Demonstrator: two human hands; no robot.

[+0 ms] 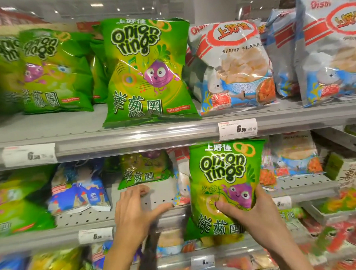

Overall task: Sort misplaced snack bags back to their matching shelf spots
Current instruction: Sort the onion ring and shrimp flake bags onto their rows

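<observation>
My right hand [252, 212] grips a green onion rings bag [225, 173] by its lower right side and holds it upright in front of the middle shelf [156, 200]. My left hand [136, 210] reaches over the middle shelf's front edge, fingers loosely spread, holding nothing. Just beyond its fingertips lies another green onion rings bag [145, 169], deeper on that shelf. On the upper shelf [130, 132] stand several green onion rings bags [146, 73] on the left and white shrimp flakes bags [233, 66] on the right.
A blue and white bag [79, 189] lies left of my left hand on the middle shelf, and green bags [16, 203] sit further left. More shrimp flakes bags [296, 155] stand at the right. Price tags [237, 129] line the shelf rails. Lower shelves hold mixed snacks.
</observation>
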